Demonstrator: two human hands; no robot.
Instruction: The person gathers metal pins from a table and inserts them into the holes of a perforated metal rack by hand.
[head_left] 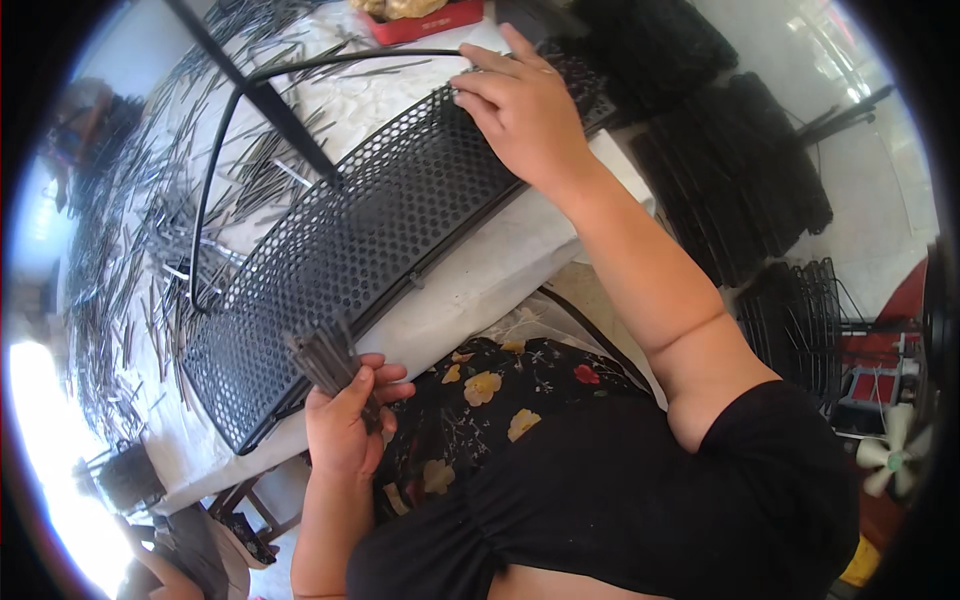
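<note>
A long black panel [385, 215] with rows of round holes lies slantwise on the table in front of me. From its far side rises a bent black rod frame [215, 160]. My left hand [345, 425], close to the panel's near left end, is closed around a bundle of thin dark grey strips [328, 355]. Over the panel's right end is my right hand [530, 120], its fingers apart and the fingertips near the rod and the panel's edge. Whether those fingertips press on either one is hard to tell.
Many loose dark strips [270, 175] cover the pale-covered table [530, 235]. A red tray [430, 22] stands at the far edge. Stacks of black panels [735, 175] lie at the right, with a small fan [893, 450] below them. Part of another person [185, 550] shows at lower left.
</note>
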